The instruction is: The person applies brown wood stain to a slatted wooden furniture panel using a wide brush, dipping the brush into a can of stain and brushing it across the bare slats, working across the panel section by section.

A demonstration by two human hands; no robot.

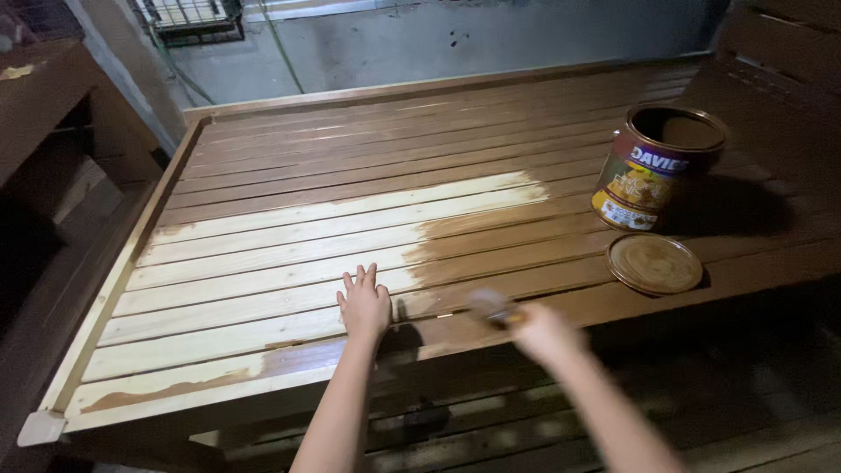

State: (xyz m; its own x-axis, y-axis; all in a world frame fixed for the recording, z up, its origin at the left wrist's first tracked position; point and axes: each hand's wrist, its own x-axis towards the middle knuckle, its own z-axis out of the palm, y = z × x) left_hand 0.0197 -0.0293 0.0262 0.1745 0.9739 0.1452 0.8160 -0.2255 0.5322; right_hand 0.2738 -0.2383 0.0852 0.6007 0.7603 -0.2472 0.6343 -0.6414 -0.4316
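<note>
My left hand (364,304) lies flat, fingers apart, on the pale unstained slats of a wooden slatted panel (263,263). My right hand (541,331) is blurred with motion and grips a paintbrush (491,306) whose bristles touch a slat near the front edge, just right of my left hand. The panel's far and right parts are stained dark brown; the near left part is bare light wood. An open can of wood stain (653,166) stands on the right side of the panel, with its round lid (654,263) lying flat in front of it.
A dark wooden shelf unit (53,131) stands at the left. A grey wall (438,39) runs behind the panel, with a wire rack (188,17) above. Dark slats (771,88) lie at the right, and more slats (526,420) show beneath the front edge.
</note>
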